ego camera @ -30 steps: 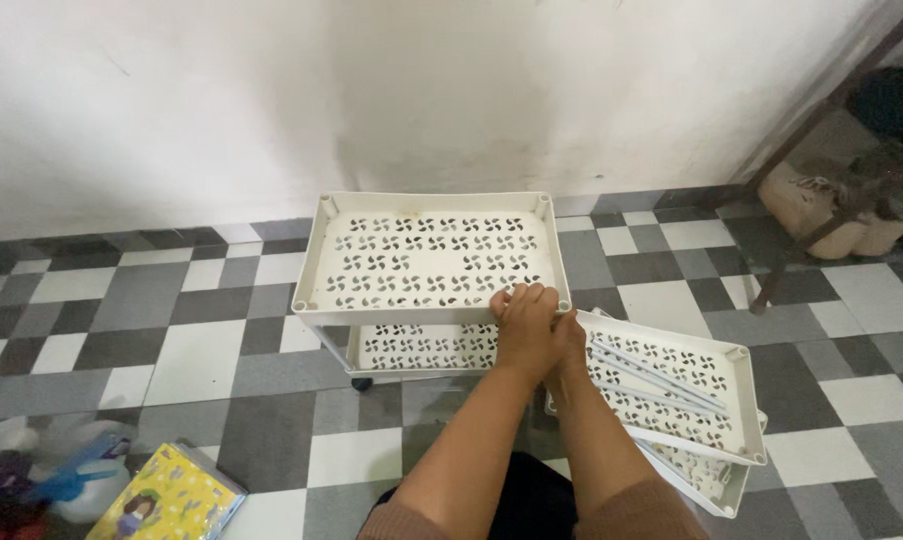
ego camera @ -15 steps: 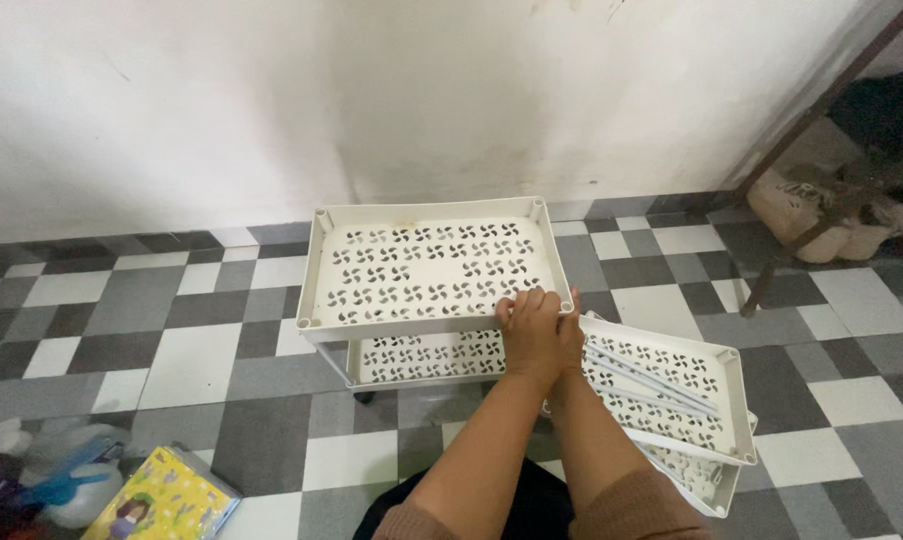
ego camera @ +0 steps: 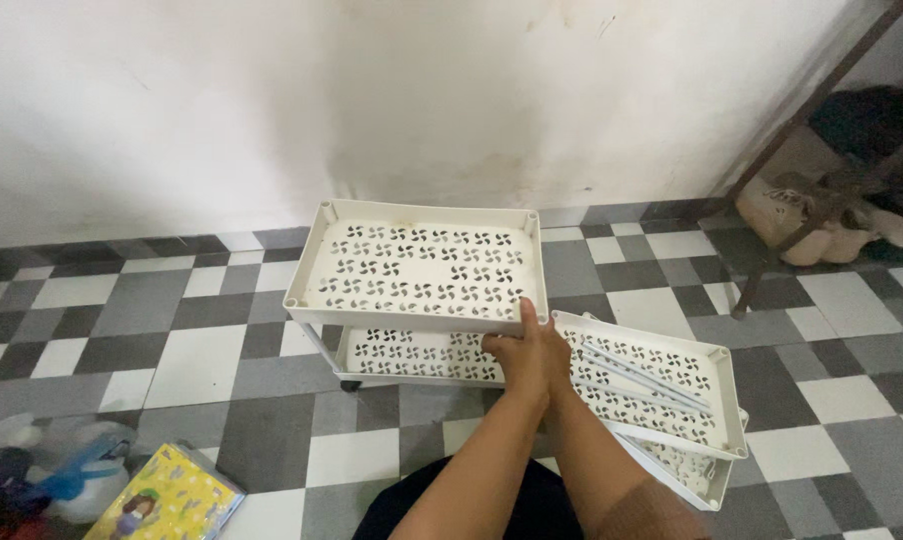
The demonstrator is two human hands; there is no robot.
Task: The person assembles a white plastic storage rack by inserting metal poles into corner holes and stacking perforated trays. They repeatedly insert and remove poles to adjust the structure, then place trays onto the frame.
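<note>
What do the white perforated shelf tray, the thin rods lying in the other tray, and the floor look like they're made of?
Upper shelf tray: probably moulded plastic, cream with a slight sheen; the cut-out pattern and rounded rim suggest it. Rods: pale grey, smooth tubes, plastic or coated metal, hard to tell. Floor: grey and white square tiles, likely ceramic, matt with visible joints. Both hands rest at the tray's near corner.

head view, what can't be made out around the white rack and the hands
- Right hand: mostly hidden behind the left hand; its grip cannot be told.
- Lower shelf: back part covered by the top shelf.
- Bottom loose tray: mostly under the tray with rods.
- Yellow package: cut off by the bottom edge.
</note>
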